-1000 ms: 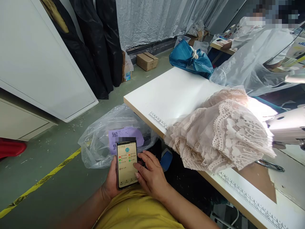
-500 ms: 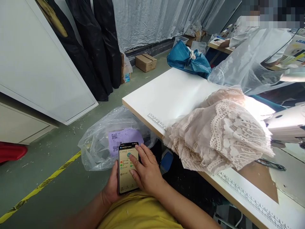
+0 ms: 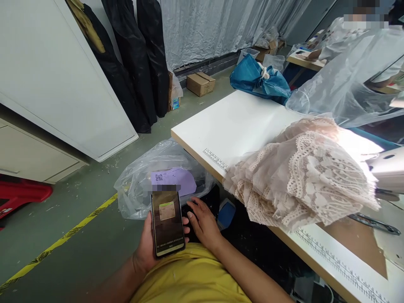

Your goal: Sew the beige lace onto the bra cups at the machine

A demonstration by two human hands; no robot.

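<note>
My left hand (image 3: 146,248) is wrapped round a smartphone (image 3: 168,229), its fingertips showing at the phone's right edge. The dark screen has a bright framed square in its upper part. To the right of the phone, apart from it, my right hand (image 3: 205,223) has its fingers stretched out and holds nothing. Just beyond the phone lies a purple slip of paper (image 3: 186,181) with a QR code, on a clear plastic bag (image 3: 132,198). A bunched pile of pale lace fabric (image 3: 303,176) lies on the white table (image 3: 217,122) to the right.
Scissors (image 3: 375,224) lie by the lace, near a sewing machine (image 3: 389,170). A tied blue bag (image 3: 252,78) sits at the table's far end. A cardboard box (image 3: 200,84) and yellow-black tape (image 3: 69,231) are on the floor. Another person's sleeve (image 3: 334,48) shows at far right.
My right hand has lifted off the phone's screen and moved to the right. The screen has changed from a light menu to a dark view with a framed square. The whole view has shifted slightly.
</note>
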